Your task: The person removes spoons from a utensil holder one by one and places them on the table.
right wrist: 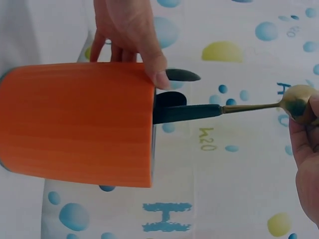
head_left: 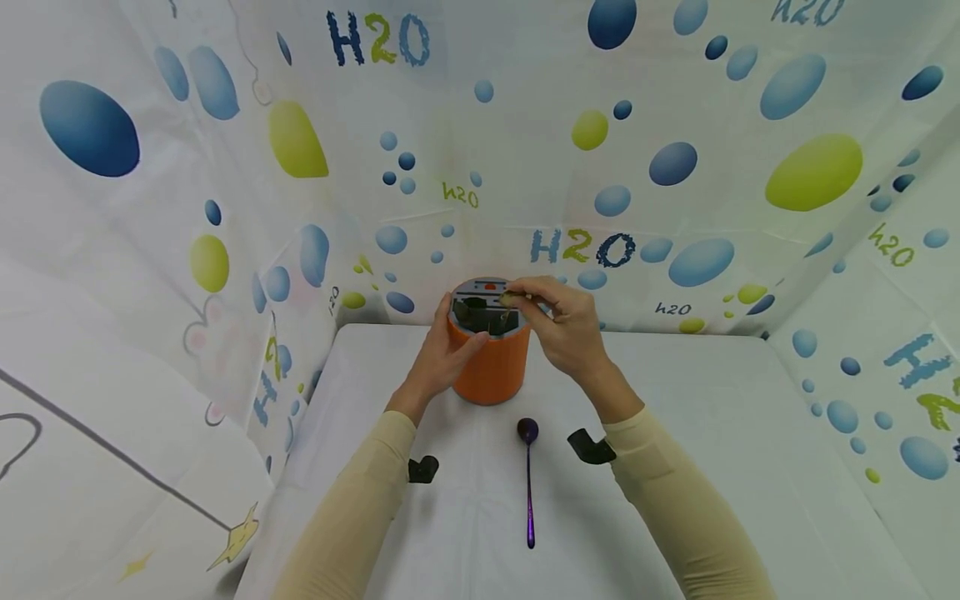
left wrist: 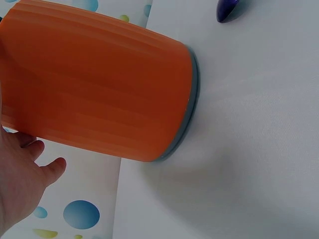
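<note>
An orange utensil holder [head_left: 489, 375] with a grey slotted top stands on the table near the back wall. My left hand [head_left: 441, 354] grips its left side, the thumb by the front rim. With my right hand [head_left: 568, 327] I pinch the gold bowl of a spoon [right wrist: 295, 102] above the holder's right side. The spoon's dark green handle points down and its end is inside the opening, as the right wrist view shows. Dark rounded utensil ends [right wrist: 183, 75] stick out of the holder beside it; their kind is unclear.
A purple long-handled spoon [head_left: 529, 475] lies on the white tablecloth [head_left: 690, 500] in front of the holder, between my forearms. A patterned curtain [head_left: 517, 150] with blue and green drops rises behind the table and at both sides.
</note>
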Available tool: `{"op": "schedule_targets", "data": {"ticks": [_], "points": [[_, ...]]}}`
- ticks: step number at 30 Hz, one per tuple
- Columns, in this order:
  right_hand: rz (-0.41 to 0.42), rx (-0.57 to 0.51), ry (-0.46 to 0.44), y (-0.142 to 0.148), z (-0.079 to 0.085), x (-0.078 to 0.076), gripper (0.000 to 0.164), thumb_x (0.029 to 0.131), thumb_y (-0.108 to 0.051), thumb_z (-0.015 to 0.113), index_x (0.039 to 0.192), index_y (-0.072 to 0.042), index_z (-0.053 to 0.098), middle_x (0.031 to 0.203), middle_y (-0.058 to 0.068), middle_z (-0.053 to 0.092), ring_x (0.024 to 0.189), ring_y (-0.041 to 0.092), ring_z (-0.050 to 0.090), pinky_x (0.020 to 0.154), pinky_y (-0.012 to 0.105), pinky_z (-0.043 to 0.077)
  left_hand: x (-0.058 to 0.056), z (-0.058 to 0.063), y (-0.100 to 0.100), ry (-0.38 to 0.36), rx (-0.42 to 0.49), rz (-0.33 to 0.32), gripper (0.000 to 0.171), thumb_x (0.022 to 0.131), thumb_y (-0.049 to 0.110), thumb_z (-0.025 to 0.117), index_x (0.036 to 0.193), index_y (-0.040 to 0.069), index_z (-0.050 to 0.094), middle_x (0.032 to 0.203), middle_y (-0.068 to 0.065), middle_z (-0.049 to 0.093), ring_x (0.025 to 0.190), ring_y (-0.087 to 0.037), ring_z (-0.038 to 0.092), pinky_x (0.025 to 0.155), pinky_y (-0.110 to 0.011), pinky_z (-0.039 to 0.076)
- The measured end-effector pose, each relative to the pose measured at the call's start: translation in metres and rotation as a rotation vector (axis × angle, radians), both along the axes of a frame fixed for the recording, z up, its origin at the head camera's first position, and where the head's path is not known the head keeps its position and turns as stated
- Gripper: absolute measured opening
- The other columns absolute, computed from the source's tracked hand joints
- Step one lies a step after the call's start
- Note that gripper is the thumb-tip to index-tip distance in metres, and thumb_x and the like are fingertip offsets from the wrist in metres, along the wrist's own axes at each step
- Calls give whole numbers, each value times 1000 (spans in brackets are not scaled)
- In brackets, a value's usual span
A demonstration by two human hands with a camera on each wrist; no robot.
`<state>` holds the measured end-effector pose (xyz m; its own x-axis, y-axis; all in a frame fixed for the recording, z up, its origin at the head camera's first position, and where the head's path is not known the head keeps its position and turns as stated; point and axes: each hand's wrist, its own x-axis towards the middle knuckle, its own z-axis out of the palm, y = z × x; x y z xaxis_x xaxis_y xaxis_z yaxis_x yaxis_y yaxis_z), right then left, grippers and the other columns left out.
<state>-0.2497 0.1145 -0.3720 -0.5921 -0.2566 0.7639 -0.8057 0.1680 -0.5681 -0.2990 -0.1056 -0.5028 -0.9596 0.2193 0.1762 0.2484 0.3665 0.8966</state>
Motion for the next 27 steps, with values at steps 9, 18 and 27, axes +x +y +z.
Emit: {"op": "schedule_targets", "data": {"ticks": [9,18,27], "points": [[3,-7,3,-1,5,4,21,92,12,70,111,5,75,107,18,76,94,23,68,88,18,58,-2,-1,0,5,11,-6,99,95,65,64,166,41,0,176,-1,12,162,-32,17,126,-68,16],[25,-39,29,1,15,9,23,91,18,66,111,8,74,105,21,75,93,22,67,89,19,58,-2,0,1,-2,14,-5,97,95,64,65,164,48,0,175,2,14,162,-29,18,127,-66,16],[41,-51,69,1,23,14,22,90,20,66,110,10,73,105,21,74,96,21,68,90,22,58,-2,-1,0,-1,0,6,99,94,66,64,165,44,-2,176,-1,12,162,-31,17,127,-66,16]]}}
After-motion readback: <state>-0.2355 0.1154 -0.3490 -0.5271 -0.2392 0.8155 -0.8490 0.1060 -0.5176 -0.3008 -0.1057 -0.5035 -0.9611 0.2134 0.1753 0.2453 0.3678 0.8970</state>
